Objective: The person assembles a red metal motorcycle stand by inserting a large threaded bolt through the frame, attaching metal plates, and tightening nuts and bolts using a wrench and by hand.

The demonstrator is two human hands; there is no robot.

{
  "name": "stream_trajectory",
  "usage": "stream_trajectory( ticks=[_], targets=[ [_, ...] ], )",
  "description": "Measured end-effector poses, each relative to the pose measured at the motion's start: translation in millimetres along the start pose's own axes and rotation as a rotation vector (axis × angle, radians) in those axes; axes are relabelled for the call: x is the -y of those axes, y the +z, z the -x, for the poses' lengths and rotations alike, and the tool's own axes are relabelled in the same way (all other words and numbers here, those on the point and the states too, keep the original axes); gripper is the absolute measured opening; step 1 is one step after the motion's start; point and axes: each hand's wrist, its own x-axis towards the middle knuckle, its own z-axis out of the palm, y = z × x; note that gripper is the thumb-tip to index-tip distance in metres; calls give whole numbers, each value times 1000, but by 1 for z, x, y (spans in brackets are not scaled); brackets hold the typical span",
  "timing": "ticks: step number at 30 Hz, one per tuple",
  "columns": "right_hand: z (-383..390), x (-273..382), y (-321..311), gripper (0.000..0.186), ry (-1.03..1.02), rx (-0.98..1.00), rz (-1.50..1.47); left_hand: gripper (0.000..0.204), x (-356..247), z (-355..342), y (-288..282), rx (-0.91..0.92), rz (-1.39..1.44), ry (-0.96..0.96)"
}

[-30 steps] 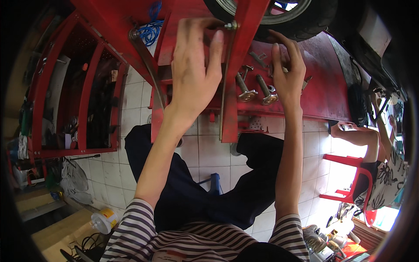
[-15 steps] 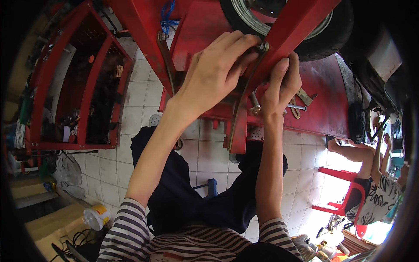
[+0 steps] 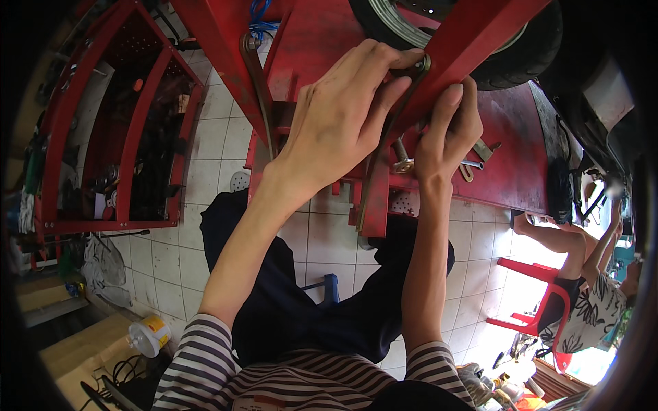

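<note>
A red steel post (image 3: 480, 38) slants across the upper middle, with a flat metal bar (image 3: 373, 181) running down from it. My left hand (image 3: 343, 103) is closed at the bar's upper end, thumb and fingers pinching round a bolt (image 3: 425, 63) on the post's left face. On the post's right side my right hand (image 3: 449, 133) is closed, thumb against bent fingers; what lies between them is hidden. Just left of its wrist is a large round-headed bolt (image 3: 403, 164). A wrench (image 3: 473, 164) and a slotted metal bracket (image 3: 488, 149) lie on the red bench top beyond it.
A wheel (image 3: 528, 58) lies on the red bench (image 3: 514, 144). Another red post (image 3: 223, 55) with its own flat bar stands at left. A red shelf frame (image 3: 127, 151) stands farther left. At right a person sits on a red chair (image 3: 534, 274). A blue stool (image 3: 331, 288) is below me.
My left fingertips have shifted slightly and now cover more of the bolt. The right hand keeps its place behind the post. The whole view has moved a little.
</note>
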Motion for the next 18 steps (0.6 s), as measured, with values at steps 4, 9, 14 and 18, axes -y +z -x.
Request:
stream_trajectory(
  ticks=[4,9,14,18],
  targets=[
    [1,1,0,39,21,13,20,20,-6,2,0,2,-87,-24],
    [4,-3,1,39,21,-22,4,23,-8,9,-2,112,-248,-116],
    [4,-1,2,39,27,-23,7,27,-9,6,7,-23,65,-121],
    [4,-2,4,39,30,-42,1,21,-3,1,8,-44,-14,-39]
  ],
)
